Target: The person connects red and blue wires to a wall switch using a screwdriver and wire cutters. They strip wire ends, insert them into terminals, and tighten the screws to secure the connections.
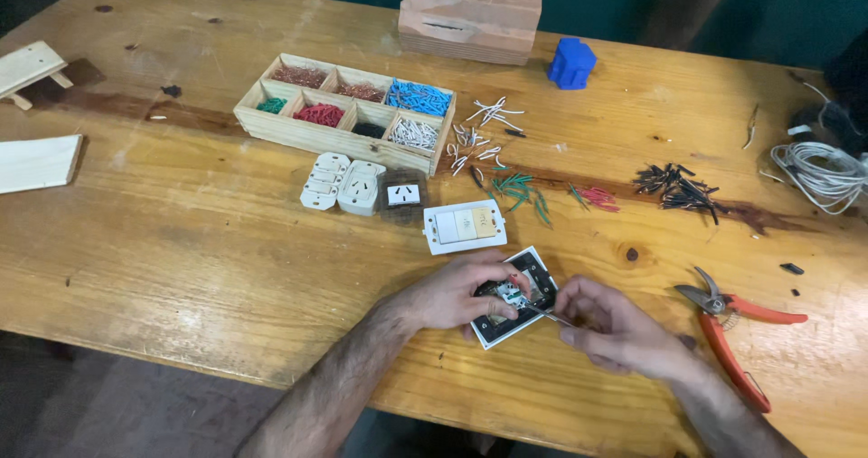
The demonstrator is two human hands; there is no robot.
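Nearest: left hand [452,293] & right hand [617,330], low on the big wooden table [181,241]. Left hand grips the square white-edged switch plate w/ dark back [517,297], fingers curled on it. Right hand pinches a thin metal tool [541,310], tip on the plate. At 3 o'clock, near: orange-handled pliers [737,331]. At 12, just beside: white switch plate w/ 3 buttons [465,226]. At 11, far: wooden box of coloured wire bits [348,110].
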